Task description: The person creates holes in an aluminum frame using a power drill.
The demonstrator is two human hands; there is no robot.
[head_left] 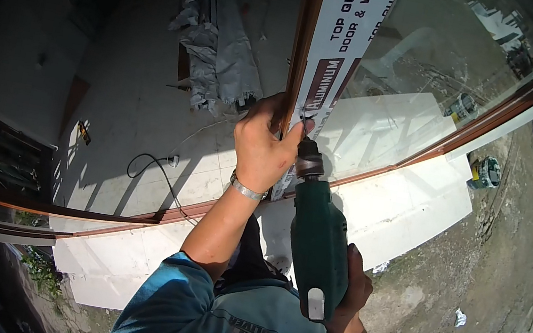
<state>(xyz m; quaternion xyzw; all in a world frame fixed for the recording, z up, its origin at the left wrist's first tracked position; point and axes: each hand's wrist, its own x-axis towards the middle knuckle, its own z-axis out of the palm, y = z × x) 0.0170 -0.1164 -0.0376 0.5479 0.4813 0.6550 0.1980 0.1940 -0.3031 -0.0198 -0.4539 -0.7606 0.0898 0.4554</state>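
My right hand (356, 289) is wrapped round the handle of a green power drill (319, 221). The drill's dark chuck (310, 160) points away from me, its bit tip right at the face of an upright aluminum door frame (331, 43). White printed film covers that face, and the frame's side edge is brown. My left hand (263, 143), with a metal-banded watch (247, 189) on its wrist, grips the frame's edge. Its thumb lies across the face close beside the bit; the other fingers are partly hidden behind the edge.
Crumpled white wrapping (210, 58) lies on the tiled floor indoors. A black cable (169, 182) runs over the brown door track (202, 212). To the right stand a glass pane (432, 60) and a bucket (485, 173) on bare ground. A white step (408, 204) runs below the track.
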